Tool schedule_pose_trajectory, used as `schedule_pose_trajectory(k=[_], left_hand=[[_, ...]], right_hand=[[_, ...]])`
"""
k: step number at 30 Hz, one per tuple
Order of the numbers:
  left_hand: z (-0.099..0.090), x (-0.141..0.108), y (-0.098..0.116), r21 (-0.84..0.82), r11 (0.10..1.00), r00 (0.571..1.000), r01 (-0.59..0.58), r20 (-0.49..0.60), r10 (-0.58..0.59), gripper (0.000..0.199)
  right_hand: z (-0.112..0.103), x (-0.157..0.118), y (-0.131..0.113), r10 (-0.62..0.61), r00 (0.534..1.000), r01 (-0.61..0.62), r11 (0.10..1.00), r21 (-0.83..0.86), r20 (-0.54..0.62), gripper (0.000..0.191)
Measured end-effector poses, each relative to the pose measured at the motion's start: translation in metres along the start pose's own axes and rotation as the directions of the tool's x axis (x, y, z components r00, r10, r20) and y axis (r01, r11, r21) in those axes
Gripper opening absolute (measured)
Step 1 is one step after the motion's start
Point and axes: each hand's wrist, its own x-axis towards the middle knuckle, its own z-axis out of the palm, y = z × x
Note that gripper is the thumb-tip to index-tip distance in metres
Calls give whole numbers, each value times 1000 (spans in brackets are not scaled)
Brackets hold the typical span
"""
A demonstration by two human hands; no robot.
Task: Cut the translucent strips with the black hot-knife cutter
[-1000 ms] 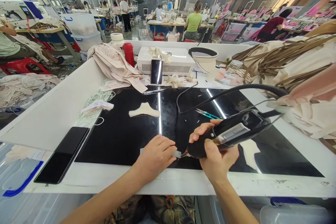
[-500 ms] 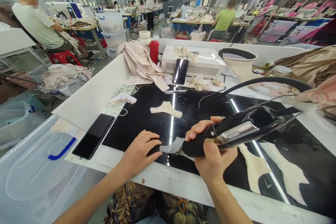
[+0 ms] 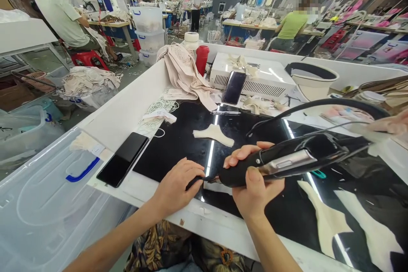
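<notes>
My right hand is wrapped round a thick black corded hand tool with a silver lever and a narrow metal tip. The tip lies at the fingertips of my left hand. My left fingers and thumb are closed around a dark thing, mostly hidden, that I cannot make out. Under the tool's front end, a pale flat piece shows on the black glossy work surface, partly covered. A cream cut fabric piece lies beyond my hands, and two longer cream pieces rest at right.
A phone lies left; another phone leans on a white vented box. Pale fabric strips and a red bottle stand behind. The tool's cable arches right, near another person's hand. Workers sit beyond.
The view has turned left, so the table's things sit further right. The tool's tip has moved left over the pale piece to my left fingertips. A teal item now shows behind the tool.
</notes>
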Motion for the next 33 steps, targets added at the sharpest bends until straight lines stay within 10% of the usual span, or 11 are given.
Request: schedule_pose_trajectory(k=[33], left_hand=[[-3,1,2,54,996,995,-68,81,64,22]], right_hand=[[2,-10,-15,41,999,-39,998,-57,25,35]])
